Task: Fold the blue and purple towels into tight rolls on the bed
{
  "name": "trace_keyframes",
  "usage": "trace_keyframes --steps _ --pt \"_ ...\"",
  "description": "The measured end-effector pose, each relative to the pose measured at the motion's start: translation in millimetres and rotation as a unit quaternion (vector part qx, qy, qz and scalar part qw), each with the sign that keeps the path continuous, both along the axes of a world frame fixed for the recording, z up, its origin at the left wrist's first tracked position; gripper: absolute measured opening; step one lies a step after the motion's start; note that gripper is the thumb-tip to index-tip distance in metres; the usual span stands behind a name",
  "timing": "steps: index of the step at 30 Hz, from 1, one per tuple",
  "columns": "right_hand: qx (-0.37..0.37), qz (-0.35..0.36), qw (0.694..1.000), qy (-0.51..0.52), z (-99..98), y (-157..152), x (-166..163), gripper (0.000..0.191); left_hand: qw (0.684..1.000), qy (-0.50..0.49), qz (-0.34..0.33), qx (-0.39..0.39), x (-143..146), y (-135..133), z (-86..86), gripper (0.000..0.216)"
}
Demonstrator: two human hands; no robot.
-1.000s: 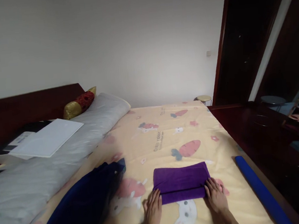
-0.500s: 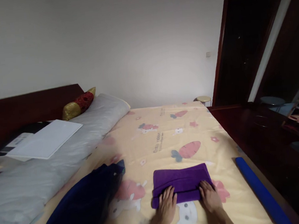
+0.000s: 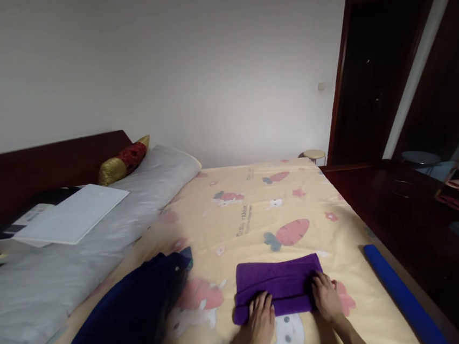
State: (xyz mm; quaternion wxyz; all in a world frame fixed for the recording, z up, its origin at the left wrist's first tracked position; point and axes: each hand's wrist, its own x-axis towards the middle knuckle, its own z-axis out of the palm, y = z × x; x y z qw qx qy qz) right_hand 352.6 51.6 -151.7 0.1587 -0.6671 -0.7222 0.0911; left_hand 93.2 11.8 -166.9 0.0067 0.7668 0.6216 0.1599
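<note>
A folded purple towel [image 3: 279, 285] lies on the yellow cartoon-print bedsheet [image 3: 254, 218] near the bed's front edge. My left hand [image 3: 261, 319] rests flat on the towel's near left part, fingers stretched out. My right hand [image 3: 326, 299] presses on the towel's near right corner, fingers spread over the cloth. Neither hand grips anything.
A dark blue cloth [image 3: 125, 317] is heaped to the left of the towel. A blue roll [image 3: 401, 296] lies along the bed's right edge. A grey bolster [image 3: 78, 251] carries a white board [image 3: 73, 213]. A dark doorway [image 3: 370, 77] and a small stool [image 3: 314, 154] stand beyond.
My left hand slid from the towel's left edge onto its near left part. My right hand stayed at the right corner. The view shifted slightly.
</note>
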Motion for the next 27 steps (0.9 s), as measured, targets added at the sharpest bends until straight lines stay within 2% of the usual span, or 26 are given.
trace_keyframes --steps 3,7,14,22,27 --pt "-0.020 0.063 0.998 0.002 0.3 7 -22 0.044 0.998 -0.035 -0.027 -0.042 28 8 3.2 0.043" --pt "-0.028 0.062 0.998 0.000 -2.4 16 -19 0.044 0.990 -0.061 -0.037 -0.121 47 13 9.6 0.045" --pt "-0.017 0.017 0.999 -0.028 -10.2 23 26 0.041 0.984 -0.086 -0.035 -0.154 44 8 7.7 0.047" --pt "-0.032 -0.038 0.997 -0.054 -12.4 45 22 0.035 0.983 -0.107 -0.029 -0.148 46 7 -0.9 0.046" --pt "-0.048 -0.083 0.994 -0.044 -13.2 61 23 0.039 0.981 -0.108 -0.031 -0.156 45 5 -3.7 0.046"
